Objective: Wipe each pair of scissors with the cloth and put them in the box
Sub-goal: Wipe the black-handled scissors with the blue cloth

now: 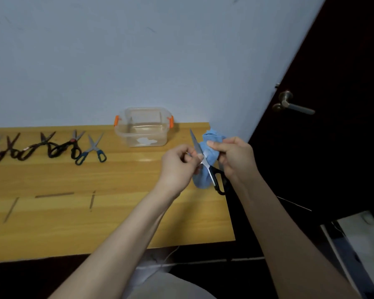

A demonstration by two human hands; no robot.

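Blue cloth, bunched in the right hand, wraps one blade of black-handled scissors above the wooden table's right edge; left hand pinches the other blade. Clear box stands open just behind; five more scissors lie in a row well left, nothing between.

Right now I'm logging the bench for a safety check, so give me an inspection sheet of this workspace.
Surface: wooden table, dark marks near its front left.
Job's things: clear box with orange latches at the wall, lid off, no scissors visible inside; black-handled scissors open, in hand; blue cloth wrapped about one blade; row of scissors waiting at far left, the leftmost ones blurred.
Clutter: nothing seen.
Grippers: left hand pinches a blade; right hand holds the cloth.
Cables: thin white cable below the table's front edge.
Surroundings: pale wall; dark door with lever handle at right.
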